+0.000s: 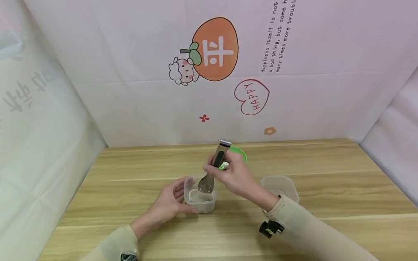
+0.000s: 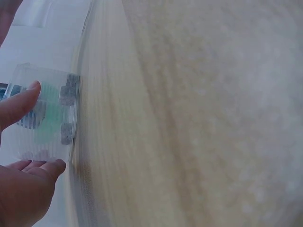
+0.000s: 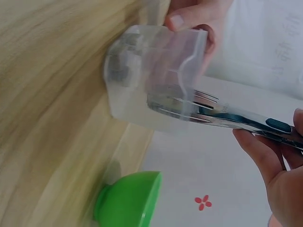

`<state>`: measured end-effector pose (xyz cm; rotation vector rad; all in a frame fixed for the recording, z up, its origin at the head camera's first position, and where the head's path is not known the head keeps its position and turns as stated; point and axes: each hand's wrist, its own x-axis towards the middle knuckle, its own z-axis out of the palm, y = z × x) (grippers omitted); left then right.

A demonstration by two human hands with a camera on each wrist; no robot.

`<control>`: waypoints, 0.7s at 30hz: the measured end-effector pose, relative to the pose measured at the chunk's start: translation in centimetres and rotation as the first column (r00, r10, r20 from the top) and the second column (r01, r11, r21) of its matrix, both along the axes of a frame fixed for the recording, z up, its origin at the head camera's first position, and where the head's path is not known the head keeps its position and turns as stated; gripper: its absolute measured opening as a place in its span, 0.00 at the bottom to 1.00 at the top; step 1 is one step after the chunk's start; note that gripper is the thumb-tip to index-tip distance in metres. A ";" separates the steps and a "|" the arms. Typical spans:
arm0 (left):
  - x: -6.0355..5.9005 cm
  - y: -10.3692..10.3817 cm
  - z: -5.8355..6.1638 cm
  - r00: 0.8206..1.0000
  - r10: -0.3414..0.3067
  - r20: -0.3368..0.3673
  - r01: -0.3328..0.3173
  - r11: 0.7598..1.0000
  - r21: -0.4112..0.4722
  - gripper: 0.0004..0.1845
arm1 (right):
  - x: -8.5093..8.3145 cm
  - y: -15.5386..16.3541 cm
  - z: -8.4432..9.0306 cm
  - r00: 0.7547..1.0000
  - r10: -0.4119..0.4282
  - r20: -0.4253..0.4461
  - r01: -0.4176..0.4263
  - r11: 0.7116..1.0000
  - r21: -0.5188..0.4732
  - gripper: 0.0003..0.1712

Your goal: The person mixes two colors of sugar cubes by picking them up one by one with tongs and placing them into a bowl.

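A clear plastic container (image 1: 200, 199) stands on the wooden table (image 1: 124, 183), a little left of centre. My left hand (image 1: 170, 202) grips it from the left, thumb on the near side and fingers on the far side. In the left wrist view the container (image 2: 45, 113) sits between the thumb (image 2: 19, 104) and fingers (image 2: 33, 166), with small grey blocks (image 2: 69, 90) inside. My right hand (image 1: 225, 172) holds metal tongs (image 1: 217, 159) with a black grip. The tong tips (image 1: 206, 185) reach into the container. The right wrist view shows the tongs (image 3: 222, 116) entering the container (image 3: 151, 71).
A green bowl (image 1: 240, 152) stands just behind my right hand, also visible as the green bowl (image 3: 129, 201) in the right wrist view. A clear lid (image 1: 279, 185) lies to the right of the container. Printed fabric walls close in the table on three sides.
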<state>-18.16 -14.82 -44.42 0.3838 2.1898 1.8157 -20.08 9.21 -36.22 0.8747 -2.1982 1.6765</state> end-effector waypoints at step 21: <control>0.0 0.0 -0.1 1.000 0.005 0.003 -0.005 1.000 0.018 0.55 | -0.5 3.4 4.0 0.995 -0.074 -0.066 0.064 0.987 -0.146 0.05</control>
